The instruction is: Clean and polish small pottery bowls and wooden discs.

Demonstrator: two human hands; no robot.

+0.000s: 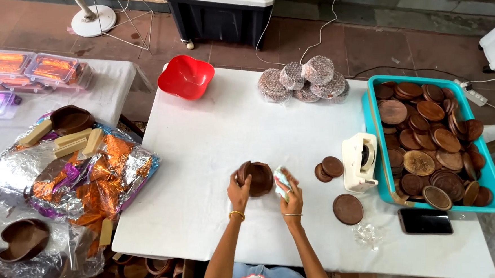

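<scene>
Head view: a round, smooth brown bowl [255,178] is held by the left hand [238,191] near the front edge of the white surface [213,129]; a crumpled pale cloth [282,180] is clasped by the right hand [291,199]. Flat brown discs [328,168] lie just beside.

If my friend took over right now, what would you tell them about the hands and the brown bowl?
Left hand: fingers grip the brown bowl, tilted on the white table.
Right hand: holds a small pale cloth wad beside the bowl.
Nearby: three round brown lids lie loose on the table; the blue tray on the right is full of more brown discs; a tape dispenser stands against it.
Done: one bowl in hand. Left: I cannot tell how many pieces are finished.
</scene>
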